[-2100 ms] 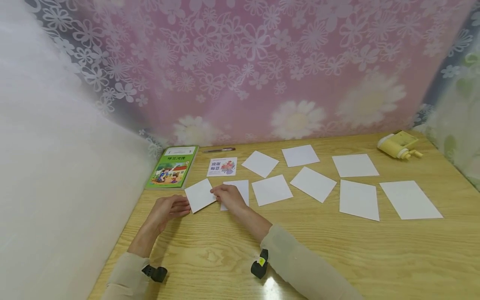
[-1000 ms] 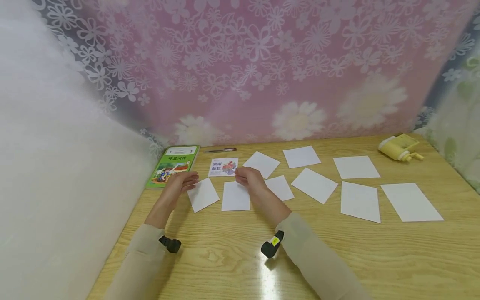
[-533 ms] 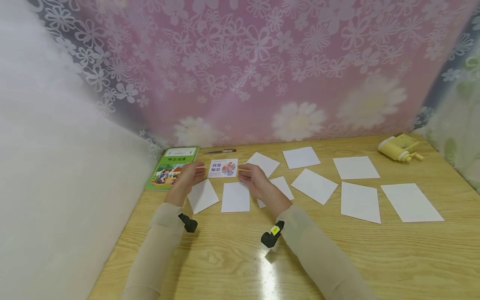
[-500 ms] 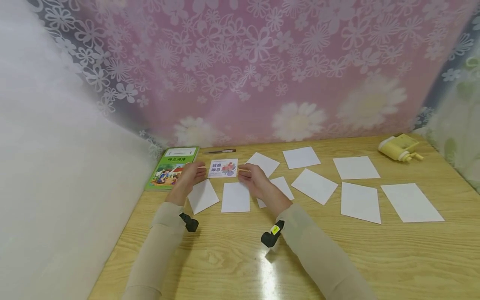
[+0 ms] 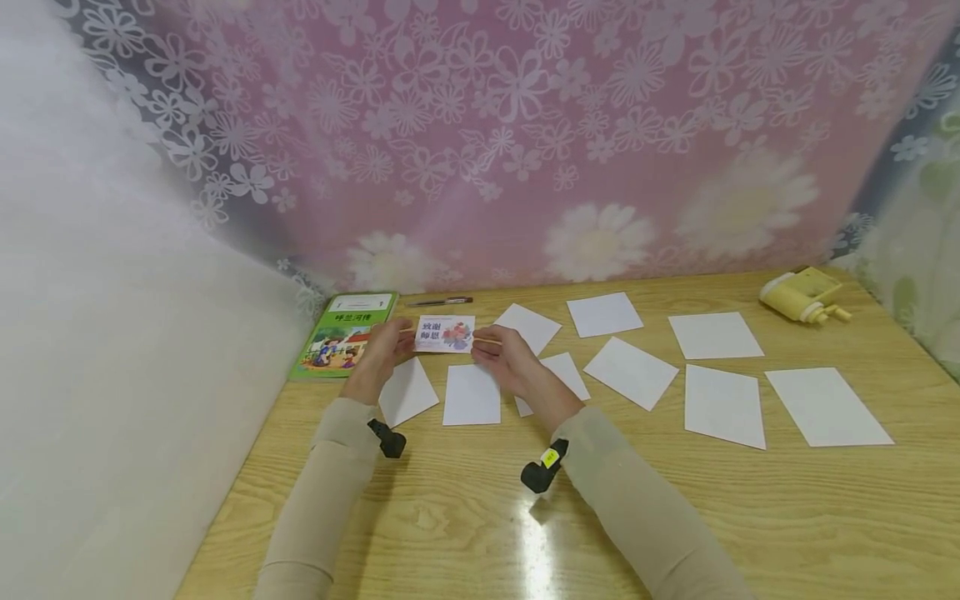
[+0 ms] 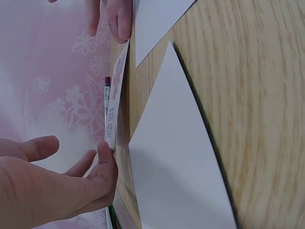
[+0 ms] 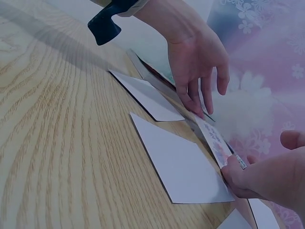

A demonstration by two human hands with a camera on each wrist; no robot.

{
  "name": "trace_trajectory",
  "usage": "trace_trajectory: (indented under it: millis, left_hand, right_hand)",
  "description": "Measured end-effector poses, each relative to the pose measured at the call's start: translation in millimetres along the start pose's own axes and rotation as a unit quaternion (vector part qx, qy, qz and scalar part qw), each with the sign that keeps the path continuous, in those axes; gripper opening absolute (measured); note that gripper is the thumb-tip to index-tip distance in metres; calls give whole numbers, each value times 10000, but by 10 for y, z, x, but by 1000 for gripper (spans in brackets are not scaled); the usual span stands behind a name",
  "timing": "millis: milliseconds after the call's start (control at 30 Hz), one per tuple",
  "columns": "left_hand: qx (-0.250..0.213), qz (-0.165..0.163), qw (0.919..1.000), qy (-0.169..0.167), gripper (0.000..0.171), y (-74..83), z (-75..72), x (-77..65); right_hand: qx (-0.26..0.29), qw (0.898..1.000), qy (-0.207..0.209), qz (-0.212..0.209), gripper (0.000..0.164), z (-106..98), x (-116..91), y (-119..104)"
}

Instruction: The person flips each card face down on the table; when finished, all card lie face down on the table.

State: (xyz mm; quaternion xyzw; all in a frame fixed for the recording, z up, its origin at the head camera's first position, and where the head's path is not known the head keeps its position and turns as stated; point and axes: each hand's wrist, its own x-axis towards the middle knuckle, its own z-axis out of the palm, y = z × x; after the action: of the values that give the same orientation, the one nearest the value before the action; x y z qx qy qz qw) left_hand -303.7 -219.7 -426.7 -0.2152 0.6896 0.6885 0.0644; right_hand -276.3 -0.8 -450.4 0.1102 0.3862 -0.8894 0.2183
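A small printed card [image 5: 444,334] with characters and a flower bouquet lies between my two hands in the head view. My left hand [image 5: 384,350] touches its left edge with the fingertips. At the opposite edge are the fingertips of my right hand [image 5: 512,360]. Both thumbs stand away from the card, as the left wrist view shows for the left thumb [image 6: 42,148]. Seen there nearly edge-on, the printed card [image 6: 116,90] spans from one hand to the other. Nearer to me are a tilted white card [image 5: 408,393] and a straighter white card [image 5: 472,395].
Several more white cards, one of them [image 5: 632,372] turned askew, spread to the right. A green illustrated book [image 5: 341,342] lies at the left by the wall, with a pen [image 5: 440,302] behind the printed card. A yellow device [image 5: 801,296] sits at the back right of the wooden table [image 5: 450,517].
Both hands were at the left white card, which turned slightly and was let go. They then moved back to the printed card's two side edges, the left hand moving right.
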Motion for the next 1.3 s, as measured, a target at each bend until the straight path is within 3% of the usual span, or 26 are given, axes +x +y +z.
trace_trajectory:
  millis: [133,433,767,1300]
  left_hand:
    - [-145,281,9995,93,37,-13,23,1]
    - [-67,619,9979,185,37,-29,19,-46]
    - [-345,1008,9940,255,33,-61,12,-86]
    - [-564,1563,9860,157,21,-116,-30,-86]
  right_hand:
    - [-200,9997,109,-33,48,-16,41,18]
    - [-104,9999,60,-2,53,17,-15,8]
    - [-1020,9946,-135,-116,52,53,-71,-6]
    - [-1457,9871,-359,-549,49,45,-93,24]
